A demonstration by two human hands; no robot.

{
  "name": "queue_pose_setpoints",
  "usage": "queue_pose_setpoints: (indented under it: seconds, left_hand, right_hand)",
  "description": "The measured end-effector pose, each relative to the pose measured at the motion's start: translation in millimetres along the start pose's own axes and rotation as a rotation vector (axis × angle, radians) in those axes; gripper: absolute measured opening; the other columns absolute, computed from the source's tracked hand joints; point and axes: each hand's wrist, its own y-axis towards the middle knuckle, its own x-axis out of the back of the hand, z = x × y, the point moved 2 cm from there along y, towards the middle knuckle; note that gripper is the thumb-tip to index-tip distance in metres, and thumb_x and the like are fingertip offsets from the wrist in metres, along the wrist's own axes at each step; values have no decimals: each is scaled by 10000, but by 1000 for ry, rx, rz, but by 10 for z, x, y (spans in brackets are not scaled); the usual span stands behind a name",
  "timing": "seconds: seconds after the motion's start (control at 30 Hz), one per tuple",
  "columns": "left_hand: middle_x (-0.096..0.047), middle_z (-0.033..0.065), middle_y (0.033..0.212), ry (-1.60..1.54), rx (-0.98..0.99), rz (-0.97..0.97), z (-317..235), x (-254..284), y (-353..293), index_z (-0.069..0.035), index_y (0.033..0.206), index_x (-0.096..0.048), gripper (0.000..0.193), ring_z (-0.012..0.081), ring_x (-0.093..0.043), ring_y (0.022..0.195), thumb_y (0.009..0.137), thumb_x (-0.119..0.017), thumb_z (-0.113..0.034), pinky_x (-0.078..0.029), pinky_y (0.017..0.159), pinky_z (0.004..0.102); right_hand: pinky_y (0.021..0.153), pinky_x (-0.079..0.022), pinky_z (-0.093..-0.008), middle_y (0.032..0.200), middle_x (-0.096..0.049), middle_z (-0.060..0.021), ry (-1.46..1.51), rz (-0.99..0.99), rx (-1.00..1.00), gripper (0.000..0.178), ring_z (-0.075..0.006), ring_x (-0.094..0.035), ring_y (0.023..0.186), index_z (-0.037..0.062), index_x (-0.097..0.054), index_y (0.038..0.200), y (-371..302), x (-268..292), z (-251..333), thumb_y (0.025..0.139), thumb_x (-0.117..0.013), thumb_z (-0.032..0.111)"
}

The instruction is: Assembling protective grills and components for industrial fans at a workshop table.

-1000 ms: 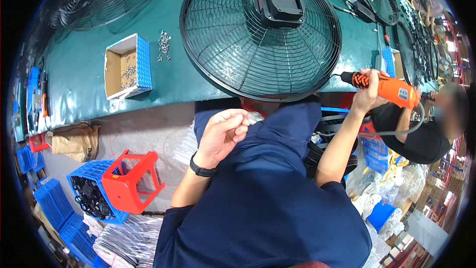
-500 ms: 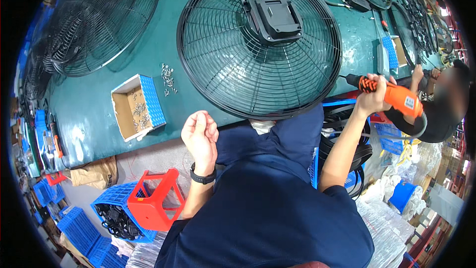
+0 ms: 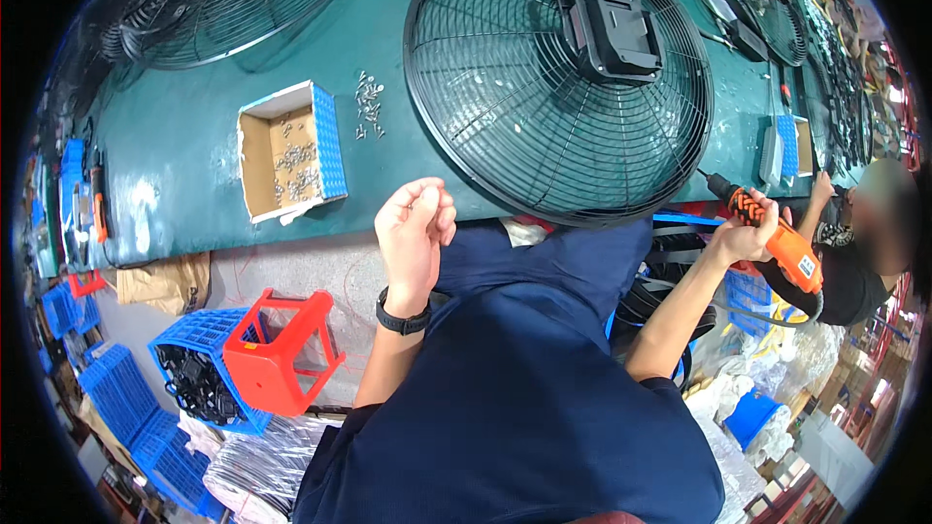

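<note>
Gripping an orange power screwdriver [image 3: 782, 238] firmly in the right hand [image 3: 743, 233], fingers wrapped round the handle, bit tip pointing up-left at the lower right rim of the big black fan guard [image 3: 544, 97]. Holding the left hand [image 3: 416, 228] up loosely curled just below the table's near edge, fingertips pinched together, possibly on a small screw, too tiny to tell. Lying flat on the green table [image 3: 194, 165], that guard, motor housing [image 3: 610, 29] up near its top. Sitting left of it, an open cardboard box [image 3: 289, 150] of screws, loose screws [image 3: 369, 102] scattered beside. Standing below on the floor, a red stool [image 3: 282, 349] against a blue crate [image 3: 199, 378].
</note>
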Motion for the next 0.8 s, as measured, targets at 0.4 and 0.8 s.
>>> queue_pose_setpoints:
  seconds: [0.4,0.8]
  left_hand:
    - [-626,109,818,-73,178,115,160,-6,-322,35,981,-588,147,138,-544,638,899,-550,-80,-401,525,229]
    - [-620,22,813,-254,710,489,765,-835,-649,-37,940,-610,198,74,-536,662,936,-546,-225,-404,562,182]
  right_hand:
    - [682,-490,-405,774,-587,-134,118,335,-38,272,-234,-588,672,-20,-408,1083,-128,-123,706,840,-524,20]
    - [520,-500,-352,732,-557,-76,742,873,-209,365,-187,-567,545,62,-405,1076,-753,-486,1399,768,-600,59]
